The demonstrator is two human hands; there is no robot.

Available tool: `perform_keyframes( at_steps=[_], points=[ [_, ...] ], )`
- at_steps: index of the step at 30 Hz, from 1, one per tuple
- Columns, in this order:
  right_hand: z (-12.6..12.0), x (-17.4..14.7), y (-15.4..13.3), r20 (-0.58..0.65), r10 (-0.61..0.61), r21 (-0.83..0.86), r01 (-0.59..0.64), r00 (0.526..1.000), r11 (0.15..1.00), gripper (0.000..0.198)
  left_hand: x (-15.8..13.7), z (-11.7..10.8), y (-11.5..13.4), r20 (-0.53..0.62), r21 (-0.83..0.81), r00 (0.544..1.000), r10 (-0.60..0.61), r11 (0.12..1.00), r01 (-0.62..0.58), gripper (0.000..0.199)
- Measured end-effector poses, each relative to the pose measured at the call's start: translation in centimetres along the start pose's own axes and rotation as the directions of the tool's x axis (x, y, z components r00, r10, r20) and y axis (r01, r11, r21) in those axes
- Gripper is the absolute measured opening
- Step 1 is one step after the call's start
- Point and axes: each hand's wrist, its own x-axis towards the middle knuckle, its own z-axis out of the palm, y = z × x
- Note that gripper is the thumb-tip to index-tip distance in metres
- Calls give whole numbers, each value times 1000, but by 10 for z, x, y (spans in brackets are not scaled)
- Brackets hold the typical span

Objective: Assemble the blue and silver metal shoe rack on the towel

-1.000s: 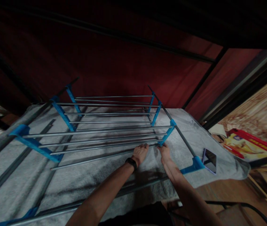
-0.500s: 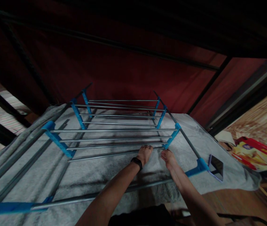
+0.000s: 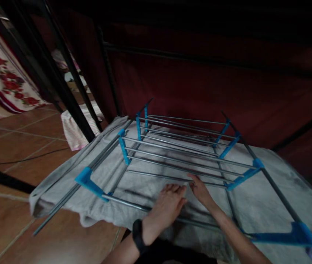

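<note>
A rack (image 3: 178, 158) of grey metal tubes joined by blue plastic brackets lies before me on a grey blanket. My left hand (image 3: 169, 203), with a black band at the wrist, is palm down with fingers out, just behind the front tube (image 3: 128, 204); it appears to hold nothing. My right hand (image 3: 200, 189) is closed at the lowest thin rod (image 3: 156, 175), index finger and thumb at the rod; its other fingers are partly hidden. That rod runs between a left blue bracket (image 3: 124, 149) and a right blue bracket (image 3: 242, 178).
The grey blanket (image 3: 62, 187) hangs over the left edge above a tiled floor (image 3: 35, 154). Dark metal posts (image 3: 76, 79) stand at the left, near a striped cloth (image 3: 76, 128) and a floral cloth (image 3: 10, 80). A dark red sheet (image 3: 183, 88) closes off the back.
The view has swung left, showing more floor. My left hand has come off the lowest rod and drawn nearer to me. My right hand is farther from the right bracket, along the rod.
</note>
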Motion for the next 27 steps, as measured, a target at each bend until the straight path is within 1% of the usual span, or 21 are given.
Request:
perform_keyframes(
  at_steps=[1,2,3,5,6,7,8,9,10,11,12,13,14,15,16,18,19,20,24,26,27],
  points=[
    [12,3,-8,55,-76,-60,79,996,995,48,-27,-9,-4,34,-143,999,-38,989,42,38],
    [23,5,-16,115,-142,-118,156,983,981,49,-54,-17,-9,88,-289,992,-92,951,114,37],
    [34,8,-24,177,-190,-172,220,966,960,49,-81,-27,-17,128,-408,976,-174,888,212,36],
    [56,13,-41,292,-242,-265,321,925,909,49,-133,-50,-38,258,-597,924,-282,706,382,38],
    [67,16,-50,349,-254,-302,365,902,881,49,-157,-63,-51,335,-658,891,-305,601,454,39],
    [77,19,-58,402,-256,-332,401,879,854,48,-177,-77,-65,378,-681,861,-339,528,507,39],
    [88,22,-66,450,-254,-353,432,856,830,47,-195,-92,-80,371,-688,840,-395,491,534,37],
    [99,25,-74,489,-250,-368,458,835,809,46,-208,-105,-96,273,-717,827,-491,470,515,38],
    [109,28,-82,522,-245,-381,480,817,790,46,-217,-117,-113,125,-763,787,-605,448,466,39],
    [119,31,-90,545,-240,-392,498,803,773,46,-221,-126,-130,-35,-814,708,-706,431,389,37],
    [128,34,-97,563,-236,-401,512,792,760,47,-220,-133,-147,-161,-852,613,-773,423,309,35],
    [136,37,-104,577,-235,-407,524,782,748,48,-214,-138,-164,-264,-870,532,-805,437,228,33],
    [144,40,-111,590,-234,-408,536,773,739,49,-205,-140,-181,-329,-866,488,-809,464,185,34],
    [152,43,-117,601,-234,-408,545,764,732,50,-192,-140,-198,-373,-845,481,-793,504,176,37],
    [158,47,-122,610,-234,-406,553,757,728,51,-176,-139,-214,-408,-813,499,-764,553,182,40],
    [167,53,-129,621,-233,-407,562,748,720,53,-141,-136,-241,-408,-746,611,-678,634,205,44],
    [170,56,-131,625,-228,-411,563,746,717,55,-123,-134,-253,-393,-725,677,-622,662,187,46],
    [172,60,-132,630,-218,-415,560,746,717,57,-105,-133,-262,-372,-717,720,-586,674,178,47],
    [170,71,-133,631,-162,-421,510,759,750,65,-48,-121,-282,-264,-698,844,-466,696,166,48],
    [168,76,-133,625,-156,-414,494,765,765,65,-29,-112,-286,-186,-655,904,-384,735,177,47],
    [167,77,-132,624,-155,-412,491,766,768,64,-22,-107,-287,-157,-614,924,-350,767,187,45]
  ],
)
